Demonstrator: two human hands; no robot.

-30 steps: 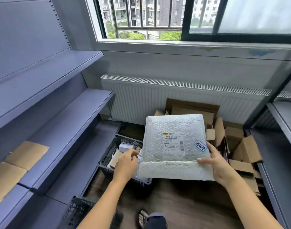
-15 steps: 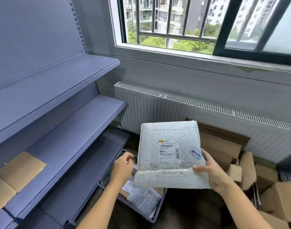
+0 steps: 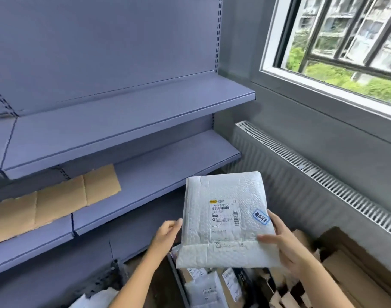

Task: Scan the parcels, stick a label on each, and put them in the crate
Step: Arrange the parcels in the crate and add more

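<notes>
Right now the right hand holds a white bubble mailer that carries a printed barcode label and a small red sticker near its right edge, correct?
Not quite: the sticker is blue, not red. The head view shows it near the right edge of the white bubble mailer, beside the printed barcode label, with the right hand holding that side.

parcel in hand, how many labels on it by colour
white label: 1
blue label: 1
total: 2, both on the upper face of the parcel
</notes>
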